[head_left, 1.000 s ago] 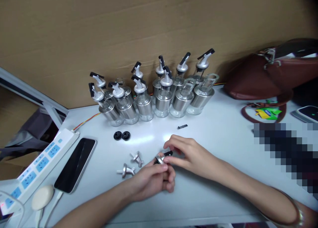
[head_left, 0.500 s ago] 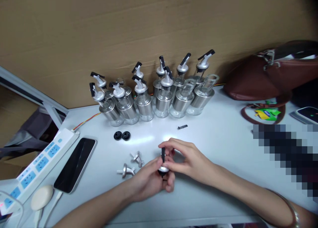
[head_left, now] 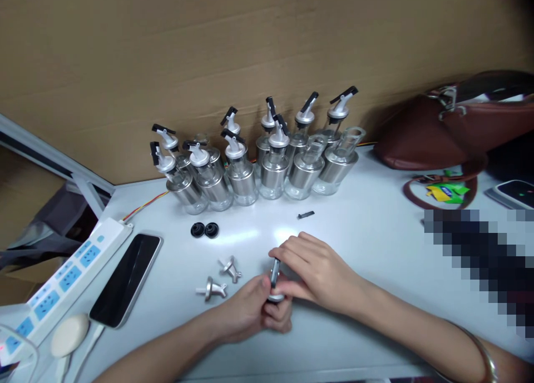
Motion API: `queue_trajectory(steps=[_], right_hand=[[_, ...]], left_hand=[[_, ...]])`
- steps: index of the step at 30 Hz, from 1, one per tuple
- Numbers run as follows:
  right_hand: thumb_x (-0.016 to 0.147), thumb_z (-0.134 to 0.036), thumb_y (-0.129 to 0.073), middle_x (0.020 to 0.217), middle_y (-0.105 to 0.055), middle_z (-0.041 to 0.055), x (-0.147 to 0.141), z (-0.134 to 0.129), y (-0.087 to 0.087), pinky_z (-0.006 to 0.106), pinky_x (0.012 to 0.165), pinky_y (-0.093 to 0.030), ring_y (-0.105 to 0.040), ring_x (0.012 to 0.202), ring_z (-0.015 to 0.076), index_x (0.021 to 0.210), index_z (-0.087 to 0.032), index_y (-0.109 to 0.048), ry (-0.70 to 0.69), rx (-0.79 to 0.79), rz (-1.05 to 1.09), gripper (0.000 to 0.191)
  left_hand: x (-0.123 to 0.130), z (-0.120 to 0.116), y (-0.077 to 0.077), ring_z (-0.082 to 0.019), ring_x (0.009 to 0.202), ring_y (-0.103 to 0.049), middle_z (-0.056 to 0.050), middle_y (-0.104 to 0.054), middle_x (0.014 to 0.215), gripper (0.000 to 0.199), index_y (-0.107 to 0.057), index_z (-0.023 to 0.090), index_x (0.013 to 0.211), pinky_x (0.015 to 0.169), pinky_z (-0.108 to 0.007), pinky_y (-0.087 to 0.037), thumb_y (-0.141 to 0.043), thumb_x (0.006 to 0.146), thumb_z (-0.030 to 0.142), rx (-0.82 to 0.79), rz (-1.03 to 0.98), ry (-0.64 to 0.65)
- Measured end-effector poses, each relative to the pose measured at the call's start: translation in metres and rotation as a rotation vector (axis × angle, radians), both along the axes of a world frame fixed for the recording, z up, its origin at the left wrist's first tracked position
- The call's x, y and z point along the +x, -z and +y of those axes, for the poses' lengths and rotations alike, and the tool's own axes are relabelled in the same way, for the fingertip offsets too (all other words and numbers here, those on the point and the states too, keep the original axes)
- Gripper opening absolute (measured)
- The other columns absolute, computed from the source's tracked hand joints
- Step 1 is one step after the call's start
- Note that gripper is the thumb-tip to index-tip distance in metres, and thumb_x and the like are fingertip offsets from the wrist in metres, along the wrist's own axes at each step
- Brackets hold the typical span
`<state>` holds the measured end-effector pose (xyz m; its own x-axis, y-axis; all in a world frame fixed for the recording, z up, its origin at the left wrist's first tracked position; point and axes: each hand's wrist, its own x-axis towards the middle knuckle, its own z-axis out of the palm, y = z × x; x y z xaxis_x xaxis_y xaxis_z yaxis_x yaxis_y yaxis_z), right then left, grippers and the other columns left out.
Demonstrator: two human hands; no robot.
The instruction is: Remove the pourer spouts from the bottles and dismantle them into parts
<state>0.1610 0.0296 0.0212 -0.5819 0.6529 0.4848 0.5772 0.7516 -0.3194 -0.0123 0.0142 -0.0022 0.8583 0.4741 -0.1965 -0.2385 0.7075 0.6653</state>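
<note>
The pourer [head_left: 276, 297] had just been turned in the fingers: its black lever [head_left: 275, 273] had swung round so that a paler, greyish face showed, and the base had sunk deeper into the left hand [head_left: 250, 308]. The left fingers were curled closed round the base, the thumb pressed beside the lever's lower end. The fingers of the right hand [head_left: 323, 272] were closed on the lever from above, the index finger at its upper tip and the thumb low by the metal disc. That likely gave a steady base below and a firm hold on the lever above, though whether the lever was fully seated could not be told. Beyond the fingers lay a loose black strip [head_left: 306, 214], and farther on stood the bottles [head_left: 274, 174], most topped with pourers; two at the right end of the front row had open necks. To the left of the fingers, two bare spouts [head_left: 214, 289] [head_left: 229, 267] lay on the worktop [head_left: 346, 338], without levers, and beyond them sat two black caps [head_left: 197, 230] [head_left: 212, 230], side by side.
</note>
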Motion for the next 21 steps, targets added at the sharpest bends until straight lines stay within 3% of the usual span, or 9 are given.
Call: queue_trajectory(steps=[6,12,21], right_hand=[[0.099,-0.053,-0.021,0.053,-0.052,0.0018,-0.0011,-0.001,-0.0039,0.03,0.055,-0.026,-0.041,0.05,0.0148,0.065,-0.015,-0.057,0.02,0.171,-0.047,0.062],[0.1,-0.051,-0.016,0.05,-0.048,0.0008,-0.0027,-0.0029,-0.0043,0.03,0.055,-0.024,-0.037,0.048,0.0144,0.059,-0.018,-0.051,0.027,0.18,-0.058,0.063],[0.1,-0.052,-0.009,0.046,-0.05,0.0005,-0.0031,-0.0022,0.0004,0.03,0.053,-0.024,-0.038,0.041,0.014,0.06,-0.018,-0.049,0.058,0.158,-0.094,0.065]], left_hand=[[-0.0014,-0.0001,-0.001,-0.006,0.041,-0.02,0.009,-0.025,0.046,0.06,-0.035,0.02,0.056,0.05,-0.028,-0.021,-0.055,0.074,0.073,0.065,-0.014,0.057],[-0.0028,-0.001,0.0029,-0.005,0.041,-0.018,0.012,-0.027,0.046,0.054,-0.045,0.019,0.078,0.049,-0.025,-0.024,-0.062,0.071,0.07,0.078,-0.023,0.062],[-0.0054,-0.0008,0.0031,-0.005,0.04,-0.02,0.013,-0.029,0.045,0.051,-0.046,0.018,0.083,0.05,-0.023,-0.028,-0.06,0.075,0.067,0.071,0.012,0.051]])
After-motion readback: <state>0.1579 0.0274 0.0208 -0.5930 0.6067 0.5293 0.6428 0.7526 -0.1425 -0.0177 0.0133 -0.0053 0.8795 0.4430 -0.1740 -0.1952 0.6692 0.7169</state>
